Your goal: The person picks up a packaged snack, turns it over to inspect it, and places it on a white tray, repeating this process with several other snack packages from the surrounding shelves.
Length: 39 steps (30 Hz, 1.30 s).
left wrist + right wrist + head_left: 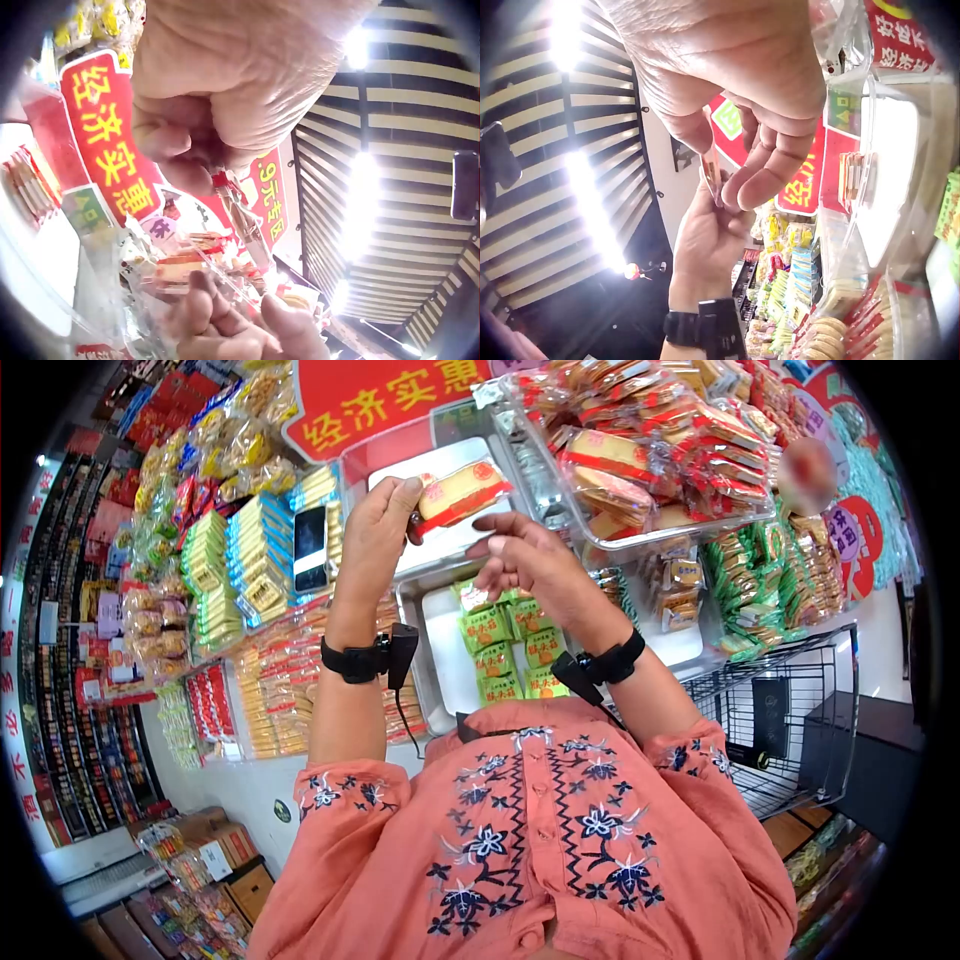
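Note:
My left hand (pixel 385 515) pinches one end of a clear-wrapped biscuit packet (pixel 458 500) with a red band, over a white-bottomed tray (pixel 405 565). From the left wrist view, the packet (pixel 246 221) appears edge-on below the curled fingers and thumb. My right hand (pixel 535 560) hovers beside the packet's other end, fingers loosely bent and spread, gripping nothing. Similar packets (pixel 851 180) stand in the tray in the right wrist view. Green square packets (pixel 510 645) lie in the nearer tray, below my right hand.
A clear bin (pixel 640 540) heaped with red-banded packets stands at the right. A phone-like dark device (pixel 311 540) lies by blue and yellow packets at the left. A black wire cart (pixel 800 720) stands at the lower right. A red sign (pixel 390 405) rises behind the trays.

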Each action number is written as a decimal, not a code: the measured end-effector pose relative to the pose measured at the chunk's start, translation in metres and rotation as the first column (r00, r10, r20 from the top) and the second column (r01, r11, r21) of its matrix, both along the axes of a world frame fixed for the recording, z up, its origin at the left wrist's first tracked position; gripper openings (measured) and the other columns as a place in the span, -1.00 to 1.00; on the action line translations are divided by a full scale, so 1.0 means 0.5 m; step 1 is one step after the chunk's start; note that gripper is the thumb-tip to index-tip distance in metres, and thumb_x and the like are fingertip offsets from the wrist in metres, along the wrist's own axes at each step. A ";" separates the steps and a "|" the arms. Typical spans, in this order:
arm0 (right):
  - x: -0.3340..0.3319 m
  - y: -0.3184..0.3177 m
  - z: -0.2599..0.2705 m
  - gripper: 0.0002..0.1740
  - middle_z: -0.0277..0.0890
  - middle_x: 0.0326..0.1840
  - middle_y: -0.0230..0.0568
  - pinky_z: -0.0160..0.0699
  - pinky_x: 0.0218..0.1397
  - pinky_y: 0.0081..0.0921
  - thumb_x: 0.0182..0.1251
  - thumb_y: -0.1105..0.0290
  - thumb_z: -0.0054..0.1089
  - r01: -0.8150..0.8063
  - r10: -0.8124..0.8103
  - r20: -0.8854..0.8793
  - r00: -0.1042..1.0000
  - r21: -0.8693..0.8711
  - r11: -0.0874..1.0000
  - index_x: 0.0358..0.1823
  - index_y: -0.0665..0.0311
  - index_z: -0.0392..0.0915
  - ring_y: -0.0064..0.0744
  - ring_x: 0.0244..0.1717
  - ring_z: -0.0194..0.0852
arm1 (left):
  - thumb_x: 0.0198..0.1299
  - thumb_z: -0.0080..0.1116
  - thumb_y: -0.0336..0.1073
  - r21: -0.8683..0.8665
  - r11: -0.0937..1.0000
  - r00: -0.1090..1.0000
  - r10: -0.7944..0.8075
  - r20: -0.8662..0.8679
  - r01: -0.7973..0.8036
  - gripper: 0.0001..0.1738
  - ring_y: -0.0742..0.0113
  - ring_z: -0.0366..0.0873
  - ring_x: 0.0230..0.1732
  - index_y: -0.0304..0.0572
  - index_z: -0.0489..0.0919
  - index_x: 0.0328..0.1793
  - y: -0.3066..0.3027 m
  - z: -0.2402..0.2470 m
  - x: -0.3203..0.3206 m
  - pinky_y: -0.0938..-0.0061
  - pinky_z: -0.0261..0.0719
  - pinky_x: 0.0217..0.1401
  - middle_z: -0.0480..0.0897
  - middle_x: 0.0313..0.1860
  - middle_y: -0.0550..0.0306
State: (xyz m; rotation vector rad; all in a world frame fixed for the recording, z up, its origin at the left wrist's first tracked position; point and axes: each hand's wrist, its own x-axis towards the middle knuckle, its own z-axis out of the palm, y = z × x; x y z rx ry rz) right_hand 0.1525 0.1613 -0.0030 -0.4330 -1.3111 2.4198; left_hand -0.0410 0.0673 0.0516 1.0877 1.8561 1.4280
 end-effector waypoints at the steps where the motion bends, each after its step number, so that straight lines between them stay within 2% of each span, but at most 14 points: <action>1: -0.006 0.002 -0.009 -0.44 0.54 0.08 0.01 0.70 -0.16 -0.46 0.49 0.19 0.11 0.013 -0.014 -0.042 0.999 -0.015 1.000 0.32 0.44 0.30 -0.38 -0.16 0.69 | 0.54 0.04 -0.06 -0.026 1.000 1.000 0.013 0.006 -0.013 -0.61 0.60 0.42 -0.51 -0.25 0.63 -0.17 -0.013 -0.008 -0.002 0.64 0.30 -0.48 0.52 -0.50 0.33; 5: -0.020 0.003 -0.003 -0.56 0.58 -0.01 -0.12 0.65 -0.19 -0.53 0.55 0.15 0.08 0.070 -0.071 -0.019 0.997 -0.024 0.997 0.20 0.36 0.37 -0.43 -0.19 0.69 | 0.54 0.05 -0.06 -0.010 1.000 0.999 0.005 0.036 -0.005 -0.60 0.64 0.37 -0.43 -0.26 0.62 -0.17 -0.048 -0.054 -0.013 0.64 0.34 -0.41 0.51 -0.43 0.37; 6: -0.024 0.006 -0.007 -0.58 0.59 -0.04 -0.15 0.64 -0.20 -0.54 0.56 0.14 0.08 0.075 -0.075 -0.015 0.997 -0.020 0.997 0.17 0.35 0.39 -0.44 -0.20 0.69 | 0.53 0.07 -0.02 0.010 1.000 1.000 0.003 0.014 -0.003 -0.62 0.73 0.30 -0.47 -0.18 0.63 -0.16 -0.051 -0.062 -0.010 0.69 0.24 -0.48 0.48 -0.45 0.47; 10: -0.030 0.006 -0.021 -0.63 0.61 -0.07 -0.19 0.62 -0.21 -0.56 0.59 0.12 0.06 0.091 -0.092 0.033 0.995 0.029 0.995 0.07 0.32 0.45 -0.46 -0.24 0.70 | 0.53 0.06 -0.01 -0.037 0.999 0.992 0.014 0.128 -0.010 -0.62 0.72 0.33 -0.48 -0.17 0.65 -0.12 -0.060 -0.078 -0.004 0.72 0.27 -0.47 0.48 -0.47 0.45; 13: -0.029 0.005 -0.026 -0.63 0.62 -0.08 -0.20 0.64 -0.22 -0.56 0.58 0.13 0.07 0.093 -0.093 0.057 0.994 0.018 0.996 0.08 0.32 0.45 -0.44 -0.26 0.70 | 0.55 0.04 -0.07 -0.067 0.998 0.991 0.028 0.131 -0.019 -0.63 0.64 0.37 -0.44 -0.23 0.62 -0.15 -0.062 -0.069 0.002 0.63 0.35 -0.44 0.47 -0.45 0.38; 16: -0.027 0.009 -0.039 -0.63 0.63 -0.10 -0.20 0.65 -0.23 -0.55 0.58 0.13 0.08 0.097 -0.097 0.067 0.993 0.004 0.995 0.08 0.32 0.45 -0.43 -0.27 0.70 | 0.53 0.07 -0.03 -0.045 0.997 0.991 0.064 0.117 -0.059 -0.63 0.64 0.38 -0.45 -0.23 0.61 -0.04 -0.063 -0.080 0.001 0.64 0.35 -0.44 0.50 -0.43 0.38; 19: -0.024 0.010 -0.043 -0.64 0.63 -0.10 -0.19 0.66 -0.23 -0.55 0.58 0.14 0.08 0.118 -0.117 0.077 0.990 -0.008 0.993 0.09 0.32 0.46 -0.43 -0.26 0.70 | 0.52 0.08 -0.02 -0.085 0.994 0.981 0.084 0.174 -0.070 -0.60 0.66 0.44 -0.36 -0.18 0.56 0.20 -0.073 -0.087 -0.002 0.73 0.34 -0.42 0.55 -0.23 0.30; 22: -0.021 0.010 -0.045 -0.64 0.63 -0.10 -0.19 0.66 -0.22 -0.54 0.58 0.14 0.07 0.133 -0.133 0.073 0.988 -0.001 0.991 0.09 0.32 0.46 -0.43 -0.25 0.70 | 0.43 0.23 -0.07 0.013 1.000 0.996 0.027 0.091 -0.029 -0.46 0.63 0.48 -0.26 -0.17 0.45 0.40 -0.086 -0.098 0.006 0.73 0.42 -0.28 0.53 -0.01 0.16; 25: -0.021 0.009 -0.044 -0.65 0.62 -0.08 -0.21 0.66 -0.22 -0.54 0.58 0.16 0.07 0.146 -0.146 0.068 0.987 0.009 0.989 0.09 0.32 0.47 -0.44 -0.23 0.70 | 0.34 0.34 -0.21 0.005 0.999 0.990 -0.046 0.130 0.046 -0.34 0.62 0.49 -0.17 -0.15 0.36 0.51 -0.100 -0.089 0.018 0.71 0.49 -0.18 0.45 0.15 0.07; 28: -0.024 0.008 -0.044 -0.65 0.61 -0.07 -0.22 0.66 -0.22 -0.55 0.58 0.17 0.06 0.153 -0.154 0.082 0.985 0.015 0.988 0.10 0.32 0.46 -0.45 -0.22 0.70 | 0.27 0.40 -0.31 0.063 0.997 0.977 -0.058 0.206 0.046 -0.27 0.63 0.49 -0.17 -0.16 0.33 0.53 -0.104 -0.091 0.026 0.67 0.54 -0.14 0.44 0.16 0.05; 31: -0.025 0.007 -0.044 -0.65 0.61 -0.07 -0.23 0.66 -0.22 -0.55 0.57 0.18 0.07 0.160 -0.161 0.089 0.983 0.021 0.987 0.11 0.33 0.46 -0.45 -0.23 0.70 | 0.26 0.41 -0.32 0.054 0.998 0.984 -0.047 0.174 0.038 -0.27 0.60 0.49 -0.18 -0.15 0.34 0.52 -0.107 -0.088 0.032 0.64 0.57 -0.11 0.43 0.15 0.05; 34: -0.025 0.008 -0.043 -0.65 0.60 -0.08 -0.23 0.66 -0.23 -0.55 0.57 0.17 0.07 0.154 -0.155 0.096 0.983 0.020 0.988 0.11 0.33 0.46 -0.45 -0.24 0.70 | 0.23 0.42 -0.33 0.020 0.999 0.998 -0.037 0.048 0.036 -0.27 0.50 0.52 -0.19 -0.17 0.36 0.50 -0.103 -0.102 0.029 0.59 0.60 -0.10 0.44 0.17 0.02; 37: -0.026 0.010 -0.047 -0.65 0.60 -0.08 -0.22 0.67 -0.23 -0.54 0.57 0.17 0.08 0.155 -0.155 0.099 0.983 0.010 0.988 0.09 0.33 0.47 -0.44 -0.25 0.70 | 0.17 0.44 -0.33 0.026 0.999 0.973 -0.017 -0.230 0.024 -0.27 0.36 0.54 -0.11 -0.14 0.40 0.47 -0.098 -0.114 0.026 0.51 0.64 -0.08 0.45 0.19 0.01; 39: -0.026 0.012 -0.049 -0.65 0.61 -0.09 -0.22 0.66 -0.23 -0.54 0.57 0.16 0.08 0.146 -0.146 0.088 0.985 0.008 0.989 0.08 0.33 0.46 -0.44 -0.26 0.70 | 0.15 0.45 -0.35 0.031 0.999 0.938 -0.009 -0.347 0.021 -0.27 0.42 0.53 -0.06 -0.10 0.43 0.47 -0.095 -0.105 0.033 0.60 0.60 -0.12 0.46 0.24 0.08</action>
